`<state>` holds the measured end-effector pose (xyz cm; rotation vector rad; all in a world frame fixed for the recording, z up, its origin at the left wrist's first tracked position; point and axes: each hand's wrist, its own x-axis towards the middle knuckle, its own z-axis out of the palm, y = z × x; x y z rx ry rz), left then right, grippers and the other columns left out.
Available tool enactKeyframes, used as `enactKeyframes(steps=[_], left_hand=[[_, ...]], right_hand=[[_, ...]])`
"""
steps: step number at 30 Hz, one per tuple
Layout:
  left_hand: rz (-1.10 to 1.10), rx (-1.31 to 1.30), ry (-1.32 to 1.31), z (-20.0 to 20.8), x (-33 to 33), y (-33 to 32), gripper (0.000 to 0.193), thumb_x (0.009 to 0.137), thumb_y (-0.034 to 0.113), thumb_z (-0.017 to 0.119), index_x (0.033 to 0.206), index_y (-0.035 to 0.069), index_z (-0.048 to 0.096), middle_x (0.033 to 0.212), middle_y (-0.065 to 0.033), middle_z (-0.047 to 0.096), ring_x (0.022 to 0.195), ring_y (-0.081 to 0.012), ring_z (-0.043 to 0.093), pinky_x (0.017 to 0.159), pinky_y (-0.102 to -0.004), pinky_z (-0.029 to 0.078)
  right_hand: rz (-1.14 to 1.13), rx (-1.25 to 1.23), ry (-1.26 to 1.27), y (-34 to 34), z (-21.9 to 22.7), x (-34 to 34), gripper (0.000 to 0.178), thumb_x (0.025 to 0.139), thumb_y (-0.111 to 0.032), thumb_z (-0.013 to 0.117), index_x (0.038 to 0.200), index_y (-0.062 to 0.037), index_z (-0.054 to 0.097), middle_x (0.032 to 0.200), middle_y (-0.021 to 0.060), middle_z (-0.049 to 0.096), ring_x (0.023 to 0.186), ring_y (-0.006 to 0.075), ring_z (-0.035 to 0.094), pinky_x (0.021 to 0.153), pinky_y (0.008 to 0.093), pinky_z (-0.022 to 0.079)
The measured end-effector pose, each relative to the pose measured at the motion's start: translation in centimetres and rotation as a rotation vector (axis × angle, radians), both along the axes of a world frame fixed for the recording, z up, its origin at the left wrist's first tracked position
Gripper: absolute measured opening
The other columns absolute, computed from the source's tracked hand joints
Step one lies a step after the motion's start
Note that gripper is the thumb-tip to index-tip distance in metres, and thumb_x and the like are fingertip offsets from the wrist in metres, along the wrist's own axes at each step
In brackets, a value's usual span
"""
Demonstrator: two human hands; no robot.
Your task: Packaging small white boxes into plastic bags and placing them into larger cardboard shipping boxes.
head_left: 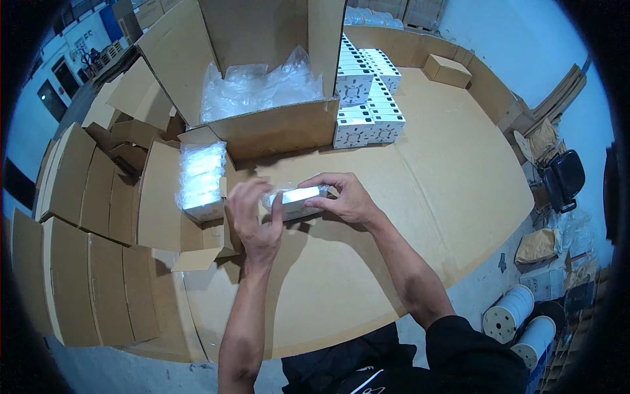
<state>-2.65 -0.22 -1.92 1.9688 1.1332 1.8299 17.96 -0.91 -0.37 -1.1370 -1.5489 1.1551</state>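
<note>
A small white box (302, 195) with clear bubble wrap on it is held just above the cardboard-covered table. My right hand (348, 200) grips its right end, thumb in front and fingers over the top. My left hand (252, 220) is at the box's left end, fingers apart and slightly blurred; its thumb overlaps the wrap, and I cannot tell whether it presses. Left of that hand, an open carton (159, 190) holds a row of bubble-wrapped white boxes (202, 174).
A large open carton (282, 128) with loose bubble wrap (259, 85) stands behind my hands. Stacked white boxes (369, 121) sit to its right. Folded cartons (72, 177) crowd the left side. A small brown carton (447, 70) lies at the table's far right.
</note>
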Motion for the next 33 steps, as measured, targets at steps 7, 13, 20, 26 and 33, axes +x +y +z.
enactKeyframes(steps=[7,13,20,26,33], left_hand=[[-0.156,-0.030,0.320,0.2,-1.0,0.1,0.020,0.084,0.003,0.079,0.104,0.006,0.073,0.104,-0.0079,0.074,0.102,-0.0238,0.065,0.092,-0.0375,0.051],[-0.333,-0.452,-0.120,-1.4,-0.6,0.4,0.029,0.084,0.005,0.082,0.112,0.004,0.074,0.105,-0.0064,0.074,0.095,-0.0162,0.068,0.083,-0.0292,0.056],[-0.381,-0.693,-0.200,-1.2,-0.5,0.4,0.034,0.085,0.008,0.083,0.116,0.002,0.072,0.103,-0.0038,0.071,0.088,-0.0089,0.064,0.074,-0.0234,0.053],[-0.430,-0.678,-0.215,-2.6,-0.3,0.5,0.035,0.089,0.010,0.080,0.121,0.002,0.068,0.103,-0.0040,0.070,0.089,-0.0096,0.064,0.074,-0.0237,0.052],[-0.102,-0.469,0.127,-3.3,-1.5,-3.4,0.059,0.090,0.015,0.077,0.139,-0.004,0.050,0.123,-0.0224,0.065,0.113,-0.0335,0.065,0.099,-0.0425,0.051]], right_hand=[[0.053,0.007,-0.020,0.2,0.2,0.1,0.033,0.084,-0.012,0.081,0.115,-0.0009,0.074,0.107,0.0086,0.075,0.101,0.0152,0.068,0.093,0.0321,0.054],[-0.006,0.015,-0.011,0.1,0.0,-0.1,0.029,0.086,-0.012,0.081,0.112,-0.0016,0.075,0.098,0.0065,0.075,0.092,0.0125,0.067,0.083,0.0314,0.055],[-0.077,0.167,-0.303,-0.3,1.0,-0.1,0.030,0.086,-0.013,0.079,0.114,-0.0037,0.073,0.105,0.0105,0.074,0.092,0.0202,0.068,0.080,0.0339,0.055],[-0.002,0.419,-0.406,-0.2,1.6,-0.2,0.028,0.085,-0.009,0.076,0.112,-0.0033,0.072,0.100,0.0140,0.071,0.086,0.0274,0.068,0.076,0.0374,0.055],[-0.091,0.364,-0.472,0.3,2.6,-0.5,0.025,0.089,-0.004,0.072,0.113,0.0017,0.067,0.099,0.0166,0.072,0.081,0.0272,0.069,0.074,0.0366,0.056]])
